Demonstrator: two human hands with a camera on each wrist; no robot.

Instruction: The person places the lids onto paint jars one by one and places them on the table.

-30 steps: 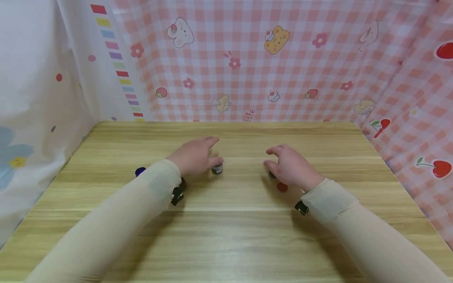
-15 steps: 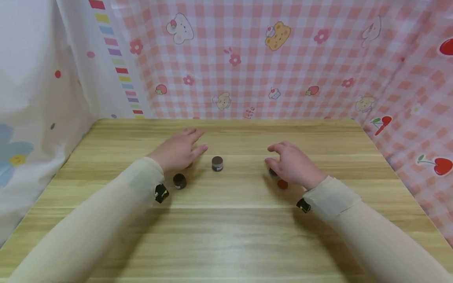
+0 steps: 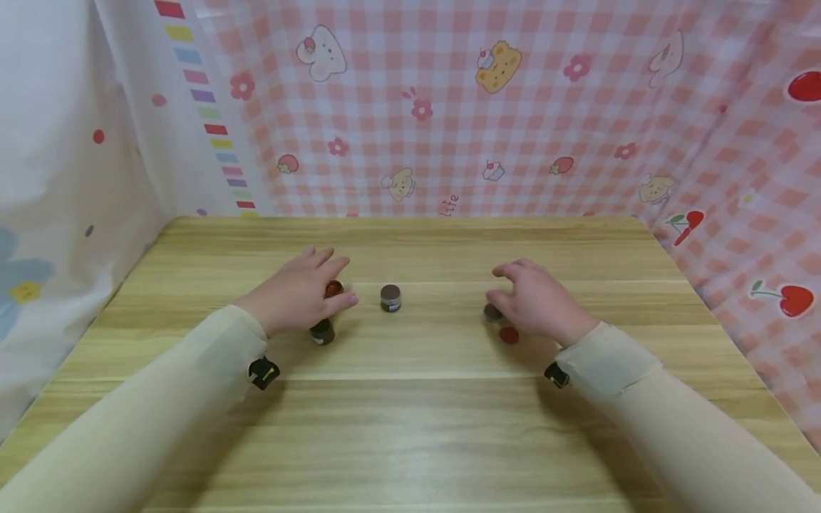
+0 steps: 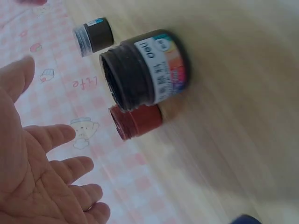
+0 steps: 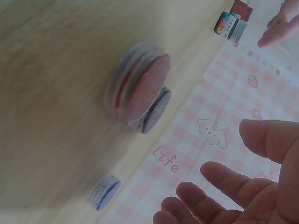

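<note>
My left hand (image 3: 298, 292) hovers with spread fingers above two uncapped paint jars, holding nothing. One is a black jar (image 4: 147, 70) with a deli label; the other is a red-brown jar (image 4: 138, 121) just behind it. To the right of that hand stands a dark brown jar (image 3: 390, 298) with its clear lid on. My right hand (image 3: 541, 303), fingers loosely bent, holds nothing. Beneath it lie a red jar lid (image 3: 509, 335) and a dark jar lid (image 3: 492, 313); the right wrist view shows them apart from the fingers (image 5: 224, 177).
In the right wrist view a blue-rimmed lid (image 5: 103, 192) lies on the wooden table (image 3: 410, 442). The edge of a dark blue object (image 4: 246, 219) shows at the bottom of the left wrist view. A checked cloth (image 3: 436, 114) hangs behind the table.
My left hand has moved left from beside the capped jar, uncovering the black and red-brown jars, and now hides the blue object seen earlier. My right hand has stayed almost still.
</note>
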